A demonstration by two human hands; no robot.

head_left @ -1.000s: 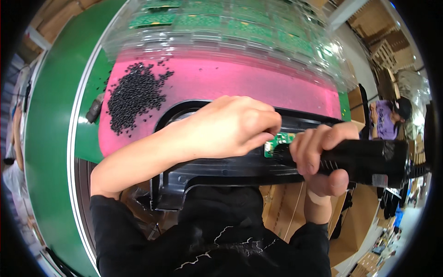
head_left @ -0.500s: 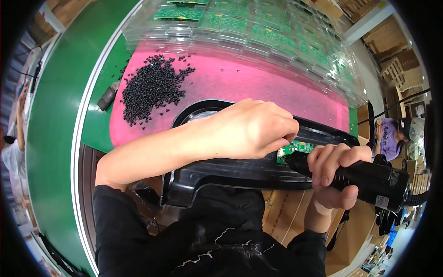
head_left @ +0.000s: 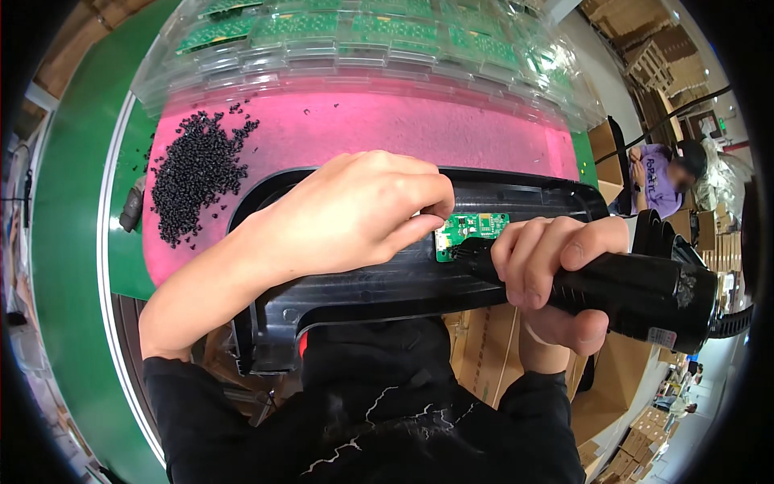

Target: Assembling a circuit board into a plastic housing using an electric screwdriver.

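My right hand [head_left: 556, 270] wraps around a thick black power screwdriver [head_left: 637, 302] with a cable at its rear. Its tip points left and meets the lower left part of a small green circuit board [head_left: 476, 228], though the exact contact is hard to see. The board lies in a long black plastic housing [head_left: 379, 294] in front of me. My left hand [head_left: 387, 202] is closed in a pinch beside the board's upper left corner. Whatever those fingertips hold is hidden by the hand.
A heap of small black screws [head_left: 197, 177] lies on the pink mat [head_left: 347, 125] at the left. Clear plastic trays [head_left: 355, 48] of green boards stand at the back. A dark object [head_left: 133, 206] rests by the mat's left edge. Another person [head_left: 665, 173] sits far right.
The whole view has shifted, so the scene sits farther left and higher. My left hand has drawn slightly left off the board, uncovering more of it. The screwdriver stays at the board's lower left.
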